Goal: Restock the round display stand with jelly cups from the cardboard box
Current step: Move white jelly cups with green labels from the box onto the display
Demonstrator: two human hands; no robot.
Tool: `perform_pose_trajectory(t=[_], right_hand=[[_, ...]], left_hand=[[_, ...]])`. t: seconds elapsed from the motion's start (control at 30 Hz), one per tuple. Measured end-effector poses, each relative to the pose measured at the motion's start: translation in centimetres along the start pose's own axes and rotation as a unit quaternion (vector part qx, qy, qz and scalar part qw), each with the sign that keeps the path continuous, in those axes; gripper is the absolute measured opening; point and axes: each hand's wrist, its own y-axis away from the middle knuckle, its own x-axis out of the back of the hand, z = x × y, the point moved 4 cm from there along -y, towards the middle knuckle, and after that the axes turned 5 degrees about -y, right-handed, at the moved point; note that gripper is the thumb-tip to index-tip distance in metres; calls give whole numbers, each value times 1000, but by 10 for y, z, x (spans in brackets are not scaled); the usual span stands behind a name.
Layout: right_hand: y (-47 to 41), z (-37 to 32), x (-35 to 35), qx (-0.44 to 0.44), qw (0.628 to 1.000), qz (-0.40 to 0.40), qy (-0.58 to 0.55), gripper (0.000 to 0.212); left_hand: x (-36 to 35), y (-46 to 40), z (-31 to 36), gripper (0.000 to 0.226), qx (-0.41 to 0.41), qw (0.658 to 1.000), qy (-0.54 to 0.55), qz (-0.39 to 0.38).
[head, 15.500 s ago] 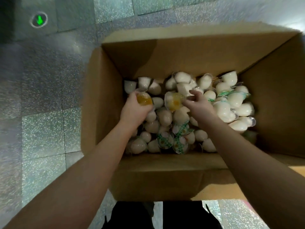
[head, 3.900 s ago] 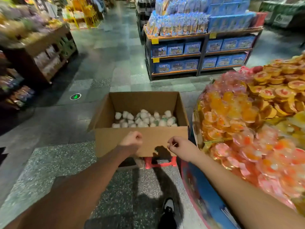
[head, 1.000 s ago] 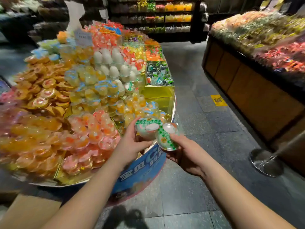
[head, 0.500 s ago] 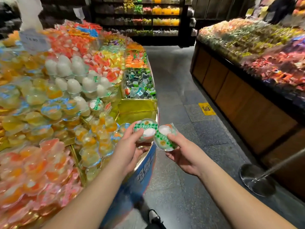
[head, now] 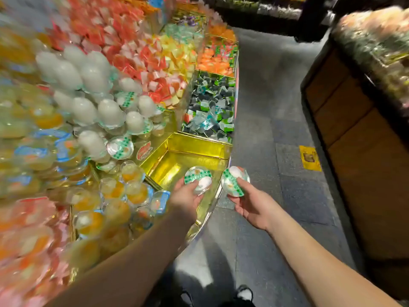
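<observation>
A white jelly cup (head: 198, 179) with a green-checked lid is gripped in the curled fingers of the left hand (head: 185, 199) over a bare gold compartment (head: 177, 160) at the rim of the round display stand (head: 211, 209). A second jelly cup (head: 235, 181) of the same kind is pinched in the fingers of the right hand (head: 252, 206), just beyond the stand's edge, above the grey tiled floor (head: 261, 120). Stacked white cups (head: 88, 85) are seen higher on the stand, with orange fruit cups (head: 124, 196) blurred beside the left forearm.
</observation>
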Motion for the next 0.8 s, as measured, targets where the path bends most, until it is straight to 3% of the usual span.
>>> perform_pose_trajectory(t=[0.13,0.23,0.37,0.47,0.57,0.67,0.8], right_hand=[[-83,-24,-15,-41,997,-14,71,23],[-151,-37,-33,-77,988,-44,127,27],[-234,-51,-60,-121,968,-93,200,26],[-287,-54,-74,-163,950,-121,237,37],[-322,-52,-95,-209,926,-145,280,30],[-352,-45,-120,-202,908,-162,329,28],[-396,-23,-150,-201,878,-203,384,44]], left_hand=[[-12,-56,-2,44,-11,999,4,53],[-20,-102,-2,62,-1,993,42,111],[-22,-157,-1,14,20,974,115,194],[-19,-192,2,29,6,955,156,251],[-4,-229,3,37,28,930,179,320],[20,-267,-6,23,51,905,197,374],[37,-288,-6,21,62,896,199,392]])
